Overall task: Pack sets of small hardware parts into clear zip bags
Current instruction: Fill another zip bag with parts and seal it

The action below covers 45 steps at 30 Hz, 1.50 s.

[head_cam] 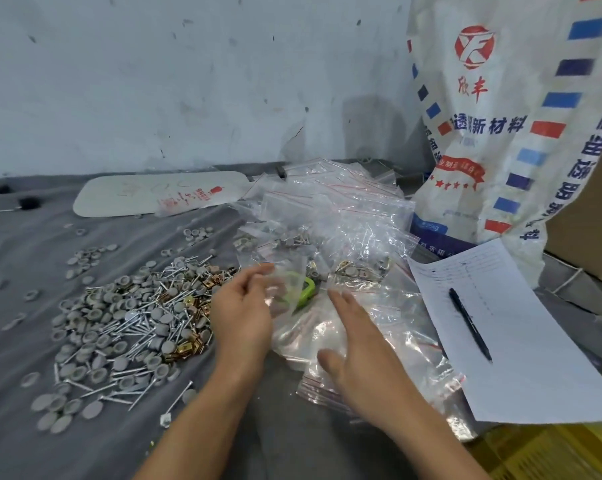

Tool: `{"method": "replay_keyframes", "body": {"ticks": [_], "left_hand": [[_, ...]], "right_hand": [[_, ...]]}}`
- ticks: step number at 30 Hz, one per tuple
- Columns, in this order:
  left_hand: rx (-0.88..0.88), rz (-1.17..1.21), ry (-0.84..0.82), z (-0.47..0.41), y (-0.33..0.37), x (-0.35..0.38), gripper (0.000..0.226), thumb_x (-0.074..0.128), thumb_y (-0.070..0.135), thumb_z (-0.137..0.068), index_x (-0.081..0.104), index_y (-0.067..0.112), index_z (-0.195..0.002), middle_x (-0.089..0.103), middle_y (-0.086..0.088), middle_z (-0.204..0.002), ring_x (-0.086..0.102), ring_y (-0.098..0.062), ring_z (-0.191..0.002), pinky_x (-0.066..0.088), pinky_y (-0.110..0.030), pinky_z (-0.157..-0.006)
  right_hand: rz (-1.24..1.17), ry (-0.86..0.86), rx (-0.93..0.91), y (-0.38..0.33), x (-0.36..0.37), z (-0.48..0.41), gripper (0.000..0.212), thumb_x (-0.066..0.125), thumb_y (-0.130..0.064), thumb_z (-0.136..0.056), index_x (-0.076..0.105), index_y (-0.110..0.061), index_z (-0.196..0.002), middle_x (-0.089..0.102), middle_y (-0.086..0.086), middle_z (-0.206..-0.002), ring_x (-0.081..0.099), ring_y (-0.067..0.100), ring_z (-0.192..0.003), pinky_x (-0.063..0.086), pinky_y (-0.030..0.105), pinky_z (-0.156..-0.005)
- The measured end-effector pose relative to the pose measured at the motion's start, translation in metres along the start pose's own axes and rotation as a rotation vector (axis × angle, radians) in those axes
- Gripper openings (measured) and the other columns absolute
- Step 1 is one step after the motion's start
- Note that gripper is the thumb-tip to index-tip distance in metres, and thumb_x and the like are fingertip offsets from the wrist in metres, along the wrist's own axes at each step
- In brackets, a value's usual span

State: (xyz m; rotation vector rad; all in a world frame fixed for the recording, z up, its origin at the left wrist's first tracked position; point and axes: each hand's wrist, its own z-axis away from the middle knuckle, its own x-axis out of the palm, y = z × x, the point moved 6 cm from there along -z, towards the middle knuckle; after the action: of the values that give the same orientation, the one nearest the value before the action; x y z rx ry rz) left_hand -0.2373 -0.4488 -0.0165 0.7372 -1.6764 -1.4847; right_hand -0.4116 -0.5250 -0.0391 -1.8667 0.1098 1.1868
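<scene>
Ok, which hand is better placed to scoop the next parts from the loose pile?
Left, probably. The left hand is next to the loose pile of parts; the right hand is spread over the zip bags, farther from it.

Green object (308, 288), perhaps plastic, blurred, half hidden under zip bags (344, 209).

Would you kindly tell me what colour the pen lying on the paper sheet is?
Black; the pen lies diagonally on the white paper sheet, head view.
</scene>
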Motion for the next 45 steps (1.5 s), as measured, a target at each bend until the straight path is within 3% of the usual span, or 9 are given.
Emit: {"method": "replay_keyframes", "body": {"ticks": [9, 17, 21, 24, 27, 31, 37, 41, 45], "left_hand": [[0.009, 0.159, 0.171, -0.028, 0.037, -0.100, 0.024, 0.051, 0.009, -0.106, 0.075, 0.015, -0.105, 0.080, -0.007, -0.092, 0.078, -0.020, -0.082, 0.063, -0.033, -0.062], [-0.042, 0.177, 0.038, -0.043, 0.038, -0.134, 0.027, 0.061, -0.005, -0.095, 0.068, 0.009, -0.116, 0.079, -0.013, -0.098, 0.077, -0.017, -0.079, 0.060, -0.024, -0.061], [-0.026, 0.142, -0.073, -0.043, 0.037, -0.151, 0.048, 0.066, -0.008, -0.086, 0.066, 0.018, -0.125, 0.078, -0.014, -0.103, 0.074, -0.019, -0.077, 0.057, -0.031, -0.064], [-0.070, 0.133, -0.087, -0.049, 0.031, -0.177, 0.043, 0.066, -0.004, -0.090, 0.066, 0.017, -0.127, 0.078, -0.010, -0.094, 0.073, -0.019, -0.078, 0.058, -0.032, -0.064], [-0.073, 0.064, 0.076, -0.056, 0.022, -0.206, 0.030, 0.069, 0.001, -0.092, 0.073, 0.018, -0.117, 0.078, -0.014, -0.089, 0.072, -0.019, -0.070, 0.057, -0.027, -0.054], [-0.029, -0.065, 0.311, -0.062, 0.014, -0.229, 0.010, 0.071, 0.010, -0.095, 0.074, 0.014, -0.105, 0.076, -0.015, -0.074, 0.069, -0.022, -0.055, 0.057, -0.029, -0.047], [0.346, -0.654, 0.707, -0.035, 0.046, -0.247, 0.027, 0.064, 0.041, -0.094, 0.060, 0.037, -0.120, 0.061, 0.020, -0.106, 0.061, -0.008, -0.097, 0.048, -0.035, -0.084], [0.811, -0.946, 0.425, -0.011, 0.059, -0.188, 0.024, 0.066, 0.037, -0.087, 0.059, 0.030, -0.109, 0.036, 0.025, -0.092, 0.038, -0.002, -0.089, 0.030, -0.025, -0.079], [0.565, -0.961, 0.074, -0.019, 0.032, -0.157, 0.048, 0.081, 0.039, -0.073, 0.054, 0.044, -0.113, 0.054, 0.025, -0.086, 0.050, 0.000, -0.083, 0.045, -0.023, -0.072]], "right_hand": [[-0.024, -0.008, -0.040, -0.018, 0.014, -0.051, 0.049, 0.052, -0.030, -0.106, 0.044, -0.032, -0.154, 0.026, -0.008, -0.168, 0.024, 0.012, -0.153, 0.018, 0.028, -0.122], [-0.479, 0.165, -0.083, -0.115, 0.040, -0.079, 0.046, 0.062, -0.007, -0.092, 0.070, -0.035, -0.127, 0.061, -0.032, -0.116, 0.054, -0.027, -0.100, 0.040, -0.001, -0.087], [-0.722, -0.052, 0.019, -0.157, 0.096, -0.092, 0.068, 0.074, -0.041, -0.084, 0.044, -0.046, -0.145, 0.057, -0.025, -0.125, 0.061, -0.010, -0.102, 0.052, 0.025, -0.092], [-1.003, -0.230, 0.201, -0.166, 0.127, -0.105, 0.041, 0.077, -0.021, -0.078, 0.070, -0.025, -0.119, 0.077, 0.004, -0.106, 0.075, 0.016, -0.083, 0.064, 0.045, -0.082], [-1.026, -0.294, 0.247, -0.163, 0.145, -0.113, 0.014, 0.073, -0.005, -0.090, 0.080, -0.015, -0.082, 0.075, 0.005, -0.078, 0.068, 0.015, -0.066, 0.060, 0.037, -0.064], [-1.043, -0.356, 0.225, -0.157, 0.153, -0.114, 0.006, 0.070, -0.009, -0.095, 0.076, -0.008, -0.095, 0.078, 0.009, -0.083, 0.070, 0.017, -0.069, 0.058, 0.034, -0.060], [-1.149, -0.374, 0.228, -0.150, 0.145, -0.117, 0.013, 0.062, 0.000, -0.097, 0.075, -0.003, -0.099, 0.079, 0.015, -0.092, 0.075, 0.025, -0.076, 0.065, 0.041, -0.067], [-0.942, -0.233, 0.107, -0.150, 0.146, -0.120, 0.023, 0.073, -0.008, -0.093, 0.080, -0.014, -0.072, 0.077, 0.013, -0.079, 0.071, 0.020, -0.064, 0.062, 0.039, -0.062], [-0.824, -0.188, -0.008, -0.156, 0.147, -0.114, 0.020, 0.082, -0.027, -0.086, 0.078, -0.016, -0.070, 0.076, 0.010, -0.071, 0.069, 0.020, -0.060, 0.054, 0.034, -0.057]]}}
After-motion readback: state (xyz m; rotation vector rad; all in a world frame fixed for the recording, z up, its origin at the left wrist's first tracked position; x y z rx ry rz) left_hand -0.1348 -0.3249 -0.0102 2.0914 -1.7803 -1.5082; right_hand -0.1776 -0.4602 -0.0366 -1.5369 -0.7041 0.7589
